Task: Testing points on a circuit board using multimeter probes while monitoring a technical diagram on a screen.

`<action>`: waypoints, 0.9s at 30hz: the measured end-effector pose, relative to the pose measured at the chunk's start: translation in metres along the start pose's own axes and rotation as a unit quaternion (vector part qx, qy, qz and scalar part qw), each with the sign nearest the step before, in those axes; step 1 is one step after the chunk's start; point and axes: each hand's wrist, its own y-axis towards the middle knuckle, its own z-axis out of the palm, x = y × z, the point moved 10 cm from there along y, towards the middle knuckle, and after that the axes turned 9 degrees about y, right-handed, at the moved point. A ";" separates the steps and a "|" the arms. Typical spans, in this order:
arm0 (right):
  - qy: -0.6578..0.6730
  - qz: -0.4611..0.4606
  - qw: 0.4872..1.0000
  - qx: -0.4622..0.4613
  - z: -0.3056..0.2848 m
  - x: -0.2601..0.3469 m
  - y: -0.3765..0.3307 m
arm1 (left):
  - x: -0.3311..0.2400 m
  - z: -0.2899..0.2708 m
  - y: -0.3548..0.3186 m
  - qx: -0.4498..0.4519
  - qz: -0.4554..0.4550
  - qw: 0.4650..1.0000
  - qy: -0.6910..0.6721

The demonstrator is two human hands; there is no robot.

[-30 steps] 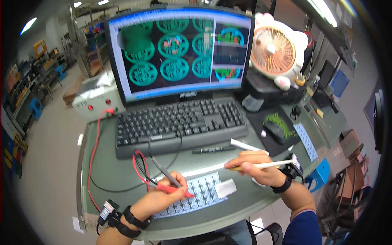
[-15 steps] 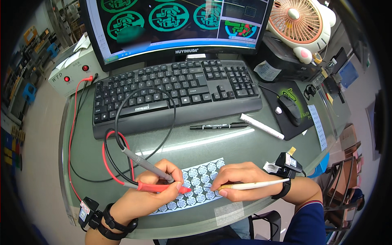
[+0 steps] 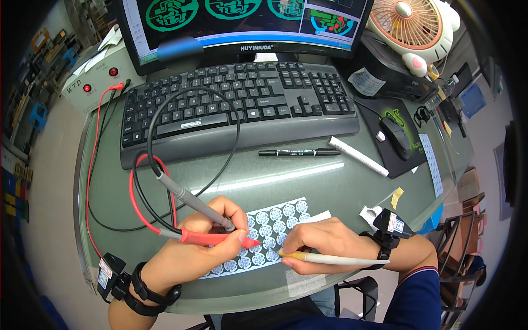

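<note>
My left hand [image 3: 206, 236] is closed around two test probes, held side by side. The grey probe [image 3: 192, 199] and the red probe [image 3: 206, 237] slant toward a sheet of round circuit boards [image 3: 273, 214] flat on the desk. The red tip is over the boards; whether it touches cannot be told, and the grey probe's tip is hidden by my fingers. My right hand [image 3: 319, 242] pinches a slim white stick with a yellowish end [image 3: 341, 259], which points left at the sheet's lower right part. Its tip is at or just above the boards.
Behind the hands stand a black keyboard [image 3: 236, 129] and a monitor [image 3: 258, 50]. A black marker [image 3: 300, 152] and a white marker [image 3: 358, 156] lie before the keyboard. Probe leads loop to a white box [image 3: 102, 82] at left. A mouse [image 3: 396, 137] and fan [image 3: 407, 25] are at right.
The whole view has shifted, so the monitor and keyboard sit higher in the picture. My right hand has moved slightly nearer me along the sheet, uncovering a white strip behind it. Both grips stay.
</note>
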 end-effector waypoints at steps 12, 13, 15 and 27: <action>0.030 0.005 1.000 0.006 -0.001 -0.003 0.006 | 0.001 0.001 0.001 -0.003 0.010 1.000 -0.002; 0.021 -0.016 1.000 -0.016 -0.006 -0.001 0.009 | 0.001 0.002 0.001 -0.001 0.018 1.000 -0.009; 0.013 -0.024 0.999 -0.041 -0.010 0.000 0.012 | -0.001 0.002 0.000 -0.003 0.005 1.000 -0.008; 0.045 0.083 0.995 -0.025 -0.006 -0.016 0.002 | 0.002 0.001 0.000 -0.002 0.008 1.000 -0.004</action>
